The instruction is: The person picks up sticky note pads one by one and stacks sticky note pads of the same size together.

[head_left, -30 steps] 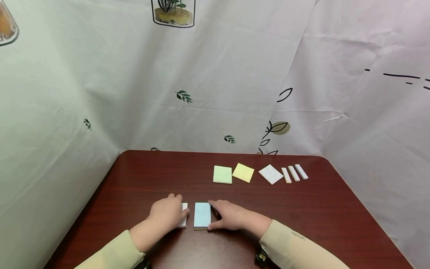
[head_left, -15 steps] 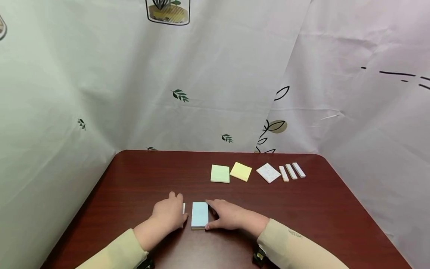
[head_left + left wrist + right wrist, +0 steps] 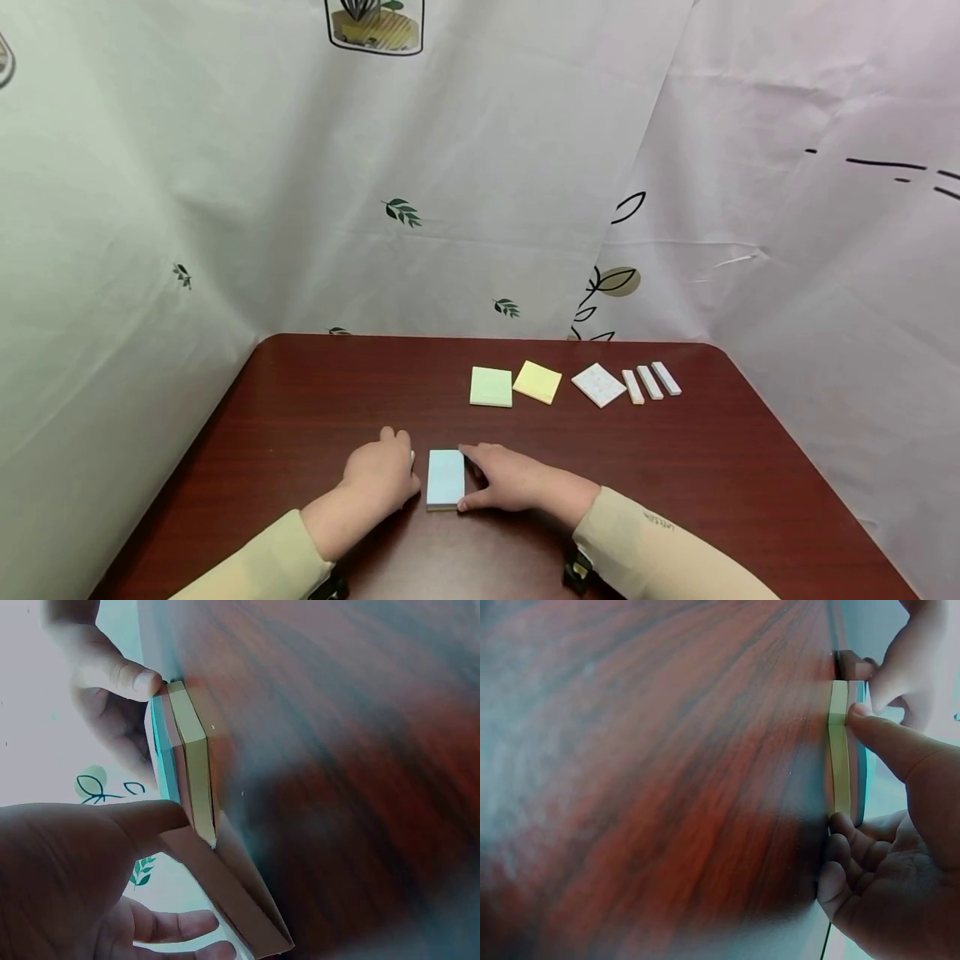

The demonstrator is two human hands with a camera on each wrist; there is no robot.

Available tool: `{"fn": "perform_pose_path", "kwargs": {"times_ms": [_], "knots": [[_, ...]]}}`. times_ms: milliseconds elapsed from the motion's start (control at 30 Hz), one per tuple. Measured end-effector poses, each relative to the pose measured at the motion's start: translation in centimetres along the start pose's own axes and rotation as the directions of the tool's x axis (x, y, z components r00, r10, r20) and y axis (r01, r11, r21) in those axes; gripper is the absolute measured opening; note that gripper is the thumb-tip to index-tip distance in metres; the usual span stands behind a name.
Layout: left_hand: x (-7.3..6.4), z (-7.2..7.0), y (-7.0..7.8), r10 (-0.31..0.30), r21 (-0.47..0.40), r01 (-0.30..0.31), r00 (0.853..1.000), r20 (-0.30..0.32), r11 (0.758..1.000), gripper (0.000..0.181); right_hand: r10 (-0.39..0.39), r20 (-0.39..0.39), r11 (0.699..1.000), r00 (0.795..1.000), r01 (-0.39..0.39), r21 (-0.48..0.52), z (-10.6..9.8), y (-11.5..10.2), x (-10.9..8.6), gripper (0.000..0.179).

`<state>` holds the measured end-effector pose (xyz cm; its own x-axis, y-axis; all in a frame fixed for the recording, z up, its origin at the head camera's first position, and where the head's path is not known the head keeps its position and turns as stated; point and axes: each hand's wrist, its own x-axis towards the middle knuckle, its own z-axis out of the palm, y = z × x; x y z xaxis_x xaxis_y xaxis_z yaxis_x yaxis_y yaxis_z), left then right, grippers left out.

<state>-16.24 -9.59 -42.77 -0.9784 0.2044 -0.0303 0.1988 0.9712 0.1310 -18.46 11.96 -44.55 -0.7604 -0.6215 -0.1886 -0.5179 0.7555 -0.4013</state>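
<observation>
A stack of sticky note pads lies on the table, light blue on top with pink and yellow layers beneath. My right hand grips it from the right, thumb at the near end and fingers at the far end. To the left of the stack, my left hand holds a white-topped pad by its edges. That pad looks tilted in the left wrist view, its pinkish side showing. From the head, the left hand hides nearly all of it; whether it touches the stack I cannot tell.
Along the back of the brown table lie a green sticky note pad, a yellow pad, a white speckled square and several narrow white strips. A white printed curtain surrounds the table.
The white pad has gone almost fully out of sight behind my left hand, which has turned and edged right. My right hand keeps its grip on the stack. The head view shifted slightly.
</observation>
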Motion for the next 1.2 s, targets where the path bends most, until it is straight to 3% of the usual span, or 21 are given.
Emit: {"fn": "perform_pose_path", "kwargs": {"times_ms": [367, 600, 867, 1067, 1200], "knots": [[-0.4, -0.5, -0.6, 0.014, -0.034, -0.015, 0.999, -0.034, 0.999, 0.024, 0.006, 0.010, 1.000, 1.000, -0.006, 0.002, 0.0, 0.1, 0.1, 0.085], [-0.6, -1.4, -1.5, 0.045, -0.023, -0.047, 0.993, -0.105, 0.999, 0.019, 0.003, 0.017, 1.000, 1.000, -0.003, 0.008, 0.1, 0.0, 0.1, 0.085], [-0.7, -2.0, -2.7, 0.063, -0.041, -0.063, 0.998, 0.000, 0.997, 0.038, -0.003, 0.012, 1.000, 1.000, 0.003, 0.001, 0.2, 0.2, 0.2, 0.085], [-0.7, -2.0, -3.2, 0.093, -0.026, -0.094, 0.995, -0.036, 0.995, 0.011, -0.006, 0.008, 1.000, 1.000, 0.006, 0.010, 0.2, 0.3, 0.2, 0.084], [-0.6, -2.2, -3.2, 0.072, -0.028, -0.073, 0.997, -0.025, 0.997, 0.009, -0.011, 0.006, 1.000, 1.000, 0.011, 0.014, 0.1, 0.2, 0.2, 0.084]]}}
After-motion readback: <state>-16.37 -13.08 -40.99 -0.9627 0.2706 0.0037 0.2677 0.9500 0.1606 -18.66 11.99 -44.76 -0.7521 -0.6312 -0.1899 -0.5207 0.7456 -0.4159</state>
